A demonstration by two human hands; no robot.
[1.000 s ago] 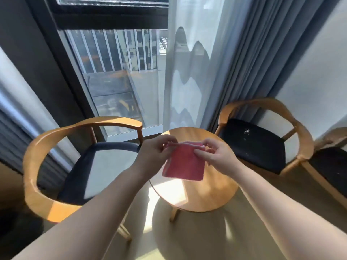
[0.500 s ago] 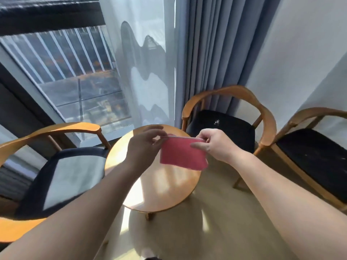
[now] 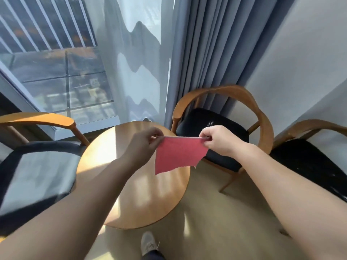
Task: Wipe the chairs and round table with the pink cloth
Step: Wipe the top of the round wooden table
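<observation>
I hold the pink cloth (image 3: 178, 155) stretched out in the air above the round wooden table (image 3: 142, 199). My left hand (image 3: 144, 142) pinches its top left corner and my right hand (image 3: 218, 140) pinches its top right corner. The cloth hangs down flat between them, over the table's right side. A wooden armchair with a dark seat (image 3: 28, 177) stands left of the table. A second chair (image 3: 221, 132) stands behind and to the right, by the curtain. A third chair (image 3: 309, 162) is at the far right.
A large window (image 3: 56, 72) with a sheer curtain (image 3: 139, 62) lies behind the table. Grey-blue drapes (image 3: 206, 53) hang behind the second chair. A white wall (image 3: 309, 72) runs along the right. My shoe (image 3: 148, 243) shows on the pale floor below the table.
The view has swung right and the third chair has come into sight. My hands have drawn apart, pulling the cloth's top edge taut and wider.
</observation>
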